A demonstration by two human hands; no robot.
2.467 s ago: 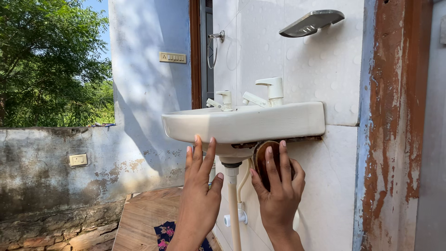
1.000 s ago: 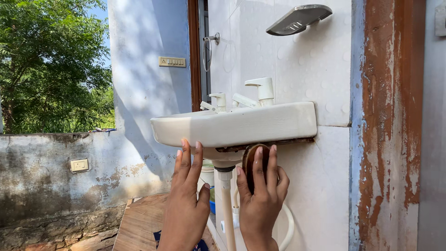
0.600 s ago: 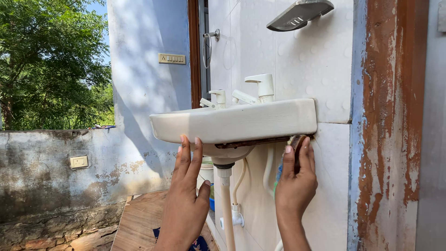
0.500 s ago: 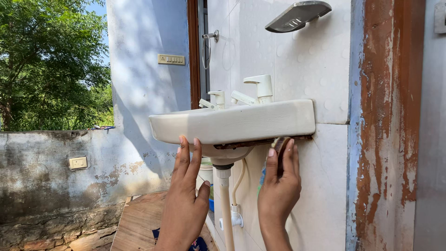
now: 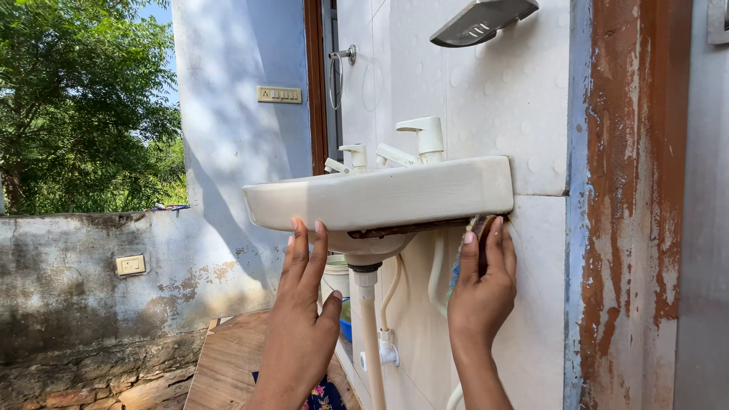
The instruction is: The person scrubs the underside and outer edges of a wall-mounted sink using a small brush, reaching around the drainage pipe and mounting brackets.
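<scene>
Pressing flat with fingers straight and together, the left hand (image 5: 304, 319) steadies the underside of the white wall basin (image 5: 380, 199), while the right hand (image 5: 480, 292) clamps a brown scrub brush (image 5: 481, 235) against the basin's rusty rear underside by the tiled wall (image 5: 524, 114).

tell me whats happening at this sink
A person is scrubbing the underside of a wall-mounted white sink. The right hand presses a brown brush up under its rusty back edge by the tiled wall. The left hand rests flat, fingers up, against the basin's front underside.
</scene>
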